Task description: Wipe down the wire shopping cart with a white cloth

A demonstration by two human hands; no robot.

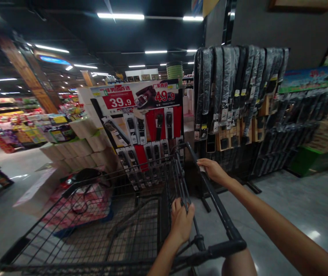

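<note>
A dark metal shopping cart (140,251) fills the lower part of the head view, and its wire basket holds nothing that I can make out. My right hand (213,171) is closed on the far part of the cart's handle (217,205). Nearer to me, my left hand (182,220) curls its fingers over the wire rail at the basket's rear end. Some of the left fingertips are hidden behind the rail.
Beyond the cart stands a belt display board (152,132) with price signs. Wrapped belts (235,84) hang on a rack to the right. White boxes (77,153) and pink packages (74,207) are stacked at the left. Grey floor (290,199) runs along the right.
</note>
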